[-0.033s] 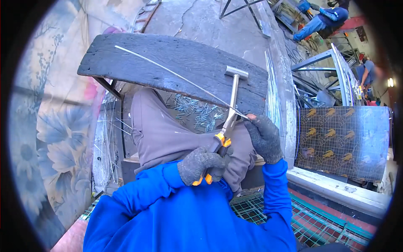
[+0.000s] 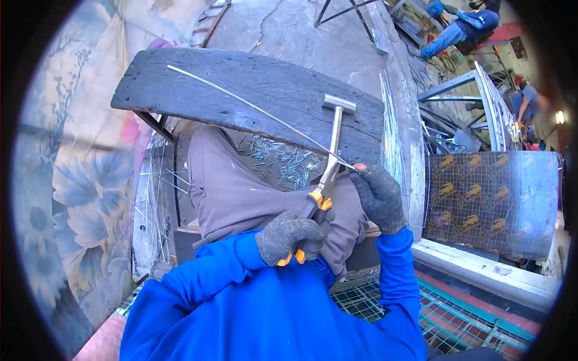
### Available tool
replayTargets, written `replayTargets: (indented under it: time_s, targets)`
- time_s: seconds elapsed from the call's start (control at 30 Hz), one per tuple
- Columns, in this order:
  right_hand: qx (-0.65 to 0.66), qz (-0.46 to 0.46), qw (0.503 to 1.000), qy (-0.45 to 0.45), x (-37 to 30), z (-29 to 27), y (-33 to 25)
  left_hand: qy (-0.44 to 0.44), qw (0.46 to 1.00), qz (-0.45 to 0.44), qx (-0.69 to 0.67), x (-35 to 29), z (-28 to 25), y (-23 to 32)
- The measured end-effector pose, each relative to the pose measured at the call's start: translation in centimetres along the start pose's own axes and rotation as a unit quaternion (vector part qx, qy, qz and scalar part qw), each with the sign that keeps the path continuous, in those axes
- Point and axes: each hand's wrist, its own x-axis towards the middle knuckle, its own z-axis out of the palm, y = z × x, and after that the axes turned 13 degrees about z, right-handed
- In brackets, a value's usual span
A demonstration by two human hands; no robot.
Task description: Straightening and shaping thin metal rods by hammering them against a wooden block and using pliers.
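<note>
My left hand (image 2: 290, 236), in a dark grey knitted glove, is closed round the orange-and-black handles of a pair of pliers (image 2: 326, 180). The pliers' jaws meet a thin metal rod (image 2: 241, 103) near its end. My right hand (image 2: 380, 198), gloved too with a bare fingertip showing, pinches the rod's near end. From there the rod slants up and left across a dark wooden plank (image 2: 198, 72). A T-shaped metal tool, like a hammer (image 2: 338, 123), lies on the plank, its handle reaching down toward the jaws.
Several short cut metal pieces (image 2: 289, 161) are scattered on the floor below the plank. A bundle of long thin rods (image 2: 392, 132) stands to its right. A patterned board (image 2: 475, 204) is farther right, and a floral curtain (image 2: 90, 198) hangs left. Two people (image 2: 475, 25) work at the far right.
The rod's far end has shifted very slightly to the right. Both hands keep their places and their grips.
</note>
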Motion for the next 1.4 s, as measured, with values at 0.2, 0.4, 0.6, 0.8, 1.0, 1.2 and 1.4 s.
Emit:
replayTargets:
  time_s: [0.2,0.4,0.6,0.8,1.0,1.2,1.4]
  targets:
    - [-0.160,0.018,0.986,-0.030,0.5,-1.5,-1.3,0.077,0.994,0.017,0.079,1.6,-0.3,-0.4]
    - [-0.067,0.016,0.998,0.007,0.2,-0.5,-1.3,0.017,0.999,-0.009,-0.046,0.5,-0.4,1.0]
    - [0.168,0.155,0.973,0.032,-1.1,2.1,-0.3,-0.025,0.959,-0.044,-0.279,-0.1,1.2,0.7]
    - [-0.161,-0.036,0.986,-0.032,0.7,-3.5,-2.5,0.063,0.964,-0.113,0.233,-0.1,-0.7,0.7]
    - [-0.050,0.076,0.996,0.017,0.2,-2.8,-2.2,0.174,0.972,-0.053,-0.147,-0.2,-2.3,-0.1]
    - [0.017,0.126,0.992,-0.005,-0.4,-1.7,-2.1,0.111,0.982,-0.105,-0.109,0.0,-2.5,0.9]
    - [0.155,0.210,0.965,-0.033,-1.1,-0.7,-1.0,0.063,0.986,-0.117,-0.105,0.0,-1.6,0.9]
